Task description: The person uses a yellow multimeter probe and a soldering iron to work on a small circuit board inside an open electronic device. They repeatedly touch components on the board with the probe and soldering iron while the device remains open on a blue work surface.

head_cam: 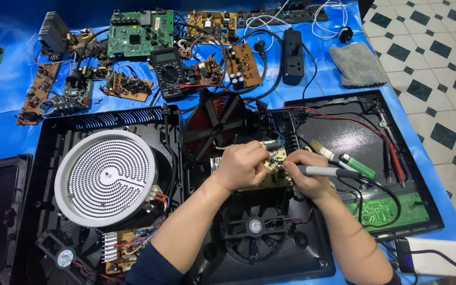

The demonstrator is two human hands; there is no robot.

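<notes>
My left hand (241, 164) and my right hand (307, 174) meet over a small yellowish circuit board (274, 175) inside an opened black cooktop housing (270, 253). My right hand grips a grey pen-shaped soldering iron (325, 171), its tip aimed at the board. My left hand's fingers are pinched together above the board on something thin that I cannot make out. A red copper coil (215, 124) is tilted up just behind the hands. A black fan (254, 227) lies below them.
A round white heating element (109, 177) fills the left half of the housing. A black multimeter (169, 73), several loose circuit boards, a power strip (293, 63) and a grey cloth (357, 63) lie on the blue sheet. A brush, a green lighter (357, 165) and red probes rest on the black lid at right.
</notes>
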